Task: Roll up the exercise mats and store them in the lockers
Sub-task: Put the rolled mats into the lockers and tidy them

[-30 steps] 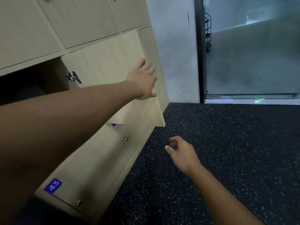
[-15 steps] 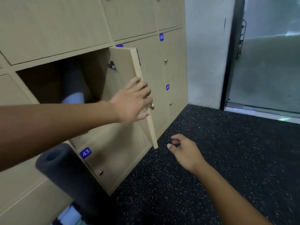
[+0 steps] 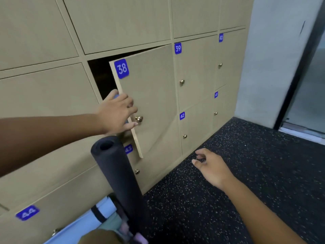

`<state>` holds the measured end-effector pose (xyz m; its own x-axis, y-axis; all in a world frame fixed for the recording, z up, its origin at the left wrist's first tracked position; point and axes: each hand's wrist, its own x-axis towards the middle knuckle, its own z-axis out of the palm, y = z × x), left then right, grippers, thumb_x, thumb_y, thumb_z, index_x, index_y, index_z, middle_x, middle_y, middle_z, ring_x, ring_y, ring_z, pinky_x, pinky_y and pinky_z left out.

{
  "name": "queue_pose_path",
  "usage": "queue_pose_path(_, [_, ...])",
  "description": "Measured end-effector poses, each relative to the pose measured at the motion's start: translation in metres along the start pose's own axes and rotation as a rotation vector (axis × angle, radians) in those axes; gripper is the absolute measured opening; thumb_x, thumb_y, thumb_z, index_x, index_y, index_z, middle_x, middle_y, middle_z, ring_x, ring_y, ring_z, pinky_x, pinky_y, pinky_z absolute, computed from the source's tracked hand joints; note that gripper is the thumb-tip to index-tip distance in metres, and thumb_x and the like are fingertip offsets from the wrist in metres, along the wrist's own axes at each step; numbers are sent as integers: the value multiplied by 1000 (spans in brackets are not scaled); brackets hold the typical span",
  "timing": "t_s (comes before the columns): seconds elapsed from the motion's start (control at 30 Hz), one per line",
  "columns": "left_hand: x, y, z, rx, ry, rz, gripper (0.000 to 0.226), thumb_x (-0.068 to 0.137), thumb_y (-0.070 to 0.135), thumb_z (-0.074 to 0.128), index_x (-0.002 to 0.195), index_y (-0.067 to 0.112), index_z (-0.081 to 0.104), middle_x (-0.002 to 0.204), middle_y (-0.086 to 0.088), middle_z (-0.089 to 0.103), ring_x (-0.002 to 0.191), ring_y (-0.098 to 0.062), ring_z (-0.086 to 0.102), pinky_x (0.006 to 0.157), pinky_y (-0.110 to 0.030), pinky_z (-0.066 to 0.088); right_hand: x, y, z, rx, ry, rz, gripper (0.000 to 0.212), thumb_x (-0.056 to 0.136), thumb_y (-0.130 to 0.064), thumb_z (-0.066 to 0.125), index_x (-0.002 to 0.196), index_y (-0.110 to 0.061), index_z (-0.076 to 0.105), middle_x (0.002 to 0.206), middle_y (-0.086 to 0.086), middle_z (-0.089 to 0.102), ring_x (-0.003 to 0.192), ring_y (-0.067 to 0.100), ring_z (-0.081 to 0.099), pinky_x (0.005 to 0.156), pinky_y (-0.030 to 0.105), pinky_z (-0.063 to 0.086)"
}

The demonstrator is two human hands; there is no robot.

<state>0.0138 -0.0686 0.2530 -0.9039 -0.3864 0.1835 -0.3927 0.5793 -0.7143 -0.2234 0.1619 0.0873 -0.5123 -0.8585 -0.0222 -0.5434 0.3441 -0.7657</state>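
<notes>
Speckled black floor point(image 3: 246, 173) runs along a wall of tan lockers point(image 3: 123, 20), numbered tags visible. My left hand point(image 3: 117, 114) has fingers spread across the free edge of the door 38 point(image 3: 151, 95), beside its brass knob point(image 3: 139, 118); half a second back that door stood wide open, now it is nearly closed, only a dark gap left of it. I judge one mat is stored and the locker is being shut. My right hand point(image 3: 212, 167) hangs loose, relaxed, holding nothing, low right of door 38. Mats left outside: one dark rolled mat point(image 3: 117, 173) leaning up below door 38, one pale blue rolled mat point(image 3: 103, 213) lower still, so two counted. Seven blue tags, seven knobs visible.
</notes>
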Motion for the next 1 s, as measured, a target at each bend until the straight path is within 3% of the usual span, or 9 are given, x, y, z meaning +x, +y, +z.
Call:
queue_pose_path(0.23, [-19,1,28,-94,-8,-86,79,89,72,15,131,22,59,141,-2,48,115,-27,50,100,-44,39,12,-15,30,-51,-46,-45,42,101,-32,62,141,-23,54,125,-10,62,107,11,62,102,34,49])
queue_pose_path(0.37, [-16,-3,43,27,-50,-184,76,91,72,17,131,24,60,140,2,48,129,-30,38,107,-46,28,20,-20,48,-97,-86,-73,42,101,-33,62,141,-22,54,126,-9,62,108,11,62,101,33,49])
queue_pose_path(0.53, [-24,-30,73,34,-80,-183,86,89,76,7,129,27,66,142,4,49,134,-31,34,111,-50,22,33,-29,69,-132,-142,-105,45,101,-33,61,143,-21,51,135,-4,60,114,13,60,102,31,48])
queue_pose_path(0.73, [-25,-49,98,-6,-167,-282,91,87,83,0,147,35,47,161,10,30,150,-28,9,118,-51,-1,49,-44,98,-163,-194,-145,47,103,-34,59,146,-20,47,142,-3,57,122,16,60,105,34,47])
queue_pose_path(0.93, [-24,-68,118,111,-150,-184,99,86,82,-10,154,32,42,161,6,33,154,-30,8,119,-47,-19,70,-53,134,-164,-235,-157,46,103,-34,58,145,-18,48,139,0,58,122,19,59,103,35,49])
queue_pose_path(1.0, [-22,-75,120,105,-169,-168,101,86,83,-11,155,30,40,161,4,33,154,-31,7,119,-48,-20,75,-56,146,-150,-242,-150,47,102,-35,58,145,-19,47,140,-2,58,124,19,59,106,37,48])
